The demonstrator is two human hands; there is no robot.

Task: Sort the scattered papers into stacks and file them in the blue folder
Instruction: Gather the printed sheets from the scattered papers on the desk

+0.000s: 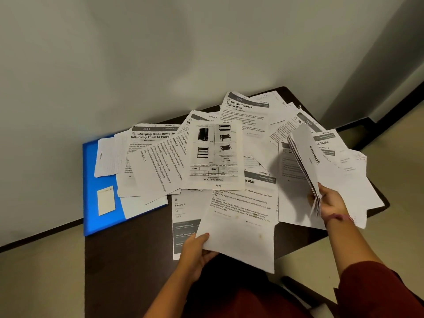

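You are mid-gathering: your left hand (197, 251) pinches a loose sheet (241, 226), your right hand (330, 200) grips the stack (305, 161); next, add it, folder (91, 203) waiting at the bench's (128, 260) left.

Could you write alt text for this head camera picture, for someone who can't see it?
A person's left hand grips a printed sheet while the right hand holds a bundle of papers upright over a dark table strewn with pages. A blue folder lies at left, partly covered.
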